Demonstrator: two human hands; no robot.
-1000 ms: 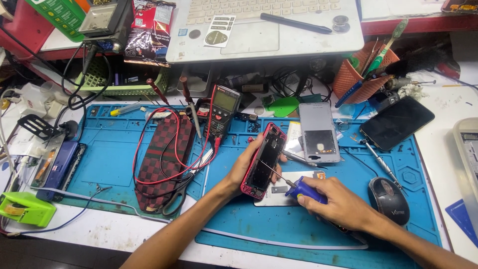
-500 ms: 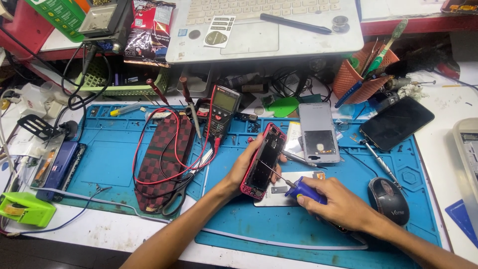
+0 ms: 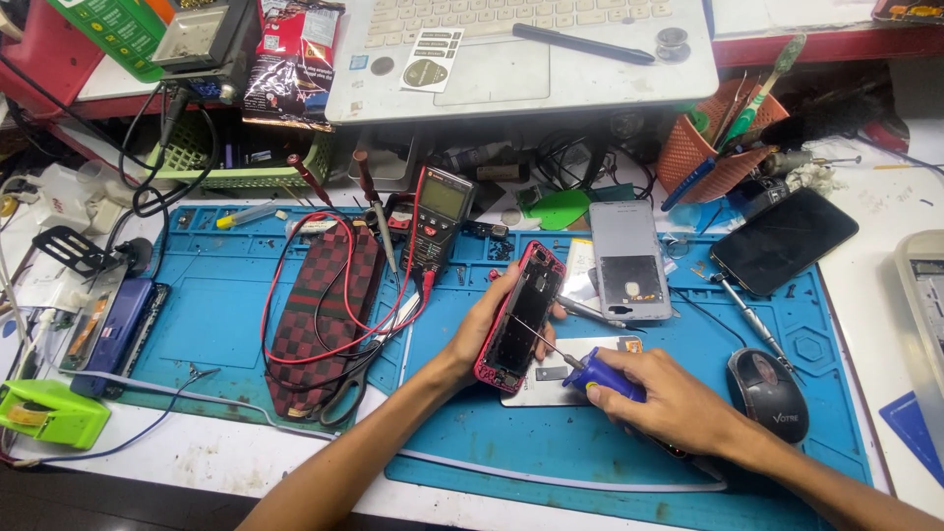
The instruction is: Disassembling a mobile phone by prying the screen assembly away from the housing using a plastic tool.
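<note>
Left hand has its grip clamped around the red-framed phone, which is opened up with its dark insides showing, tilted on the blue work mat at the middle of the bench. Right hand comes in from the lower right, grip closed on a blue-handled screwdriver, and its thin shaft runs up and left so the tip sits inside the phone's open body. Under the phone's lower end lies a pale flat panel (partly hidden by the hand). Just beyond the phone, a grey phone back cover lies flat, with a dark multimeter to its left trailing red leads across a checkered pouch. To the right, a black mouse sits near the right wrist, and a dark-screened phone lies further back by an orange tool cup.
</note>
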